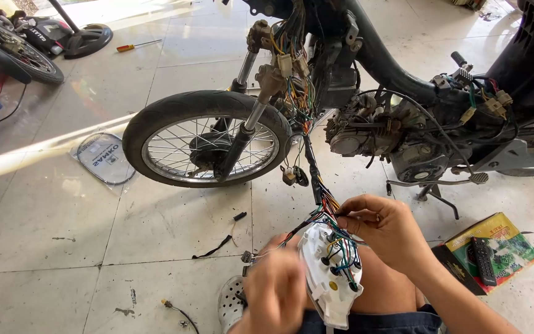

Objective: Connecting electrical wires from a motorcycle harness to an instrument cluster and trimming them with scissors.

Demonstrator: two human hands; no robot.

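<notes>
My left hand (276, 291) grips the lower left edge of a white instrument cluster housing (329, 275), held back side up over my knee. Several coloured wires and black bulb sockets (341, 263) plug into its back. My right hand (385, 230) pinches the wire bundle (324, 207) just above the housing, where the black harness (309, 162) hangs down from the stripped motorcycle's steering head. The motorcycle's front wheel (206, 137) and forks stand just beyond my hands.
The bare engine (372, 133) and frame fill the upper right. A green box with a black remote on it (488, 255) lies on the tiles at right. A clear cover in plastic (105, 158), a red-handled screwdriver (132, 46), wire scraps (217, 247) and another wheel (20, 52) lie left.
</notes>
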